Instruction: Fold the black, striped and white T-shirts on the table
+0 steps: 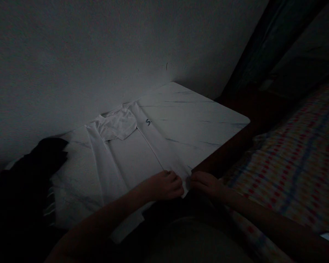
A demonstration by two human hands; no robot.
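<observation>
A white long-sleeved garment (131, 149) lies spread on a marble-patterned table (192, 109), with its neckline toward the wall and a small dark logo on the right sleeve. Near the table's front edge, my left hand (168, 185) has its fingers curled on the lower end of that sleeve. My right hand (204, 182) pinches the same sleeve end from the other side, at the table edge. The other sleeve stretches down to the left, partly hidden behind my left forearm. The picture is very dark.
Dark clothing (30, 175) is heaped at the table's left end. A pale wall (98, 54) rises behind the table. To the right lies a checked, dotted cloth (287, 164) in red, blue and yellow. A dark upright frame (265, 44) stands at the upper right.
</observation>
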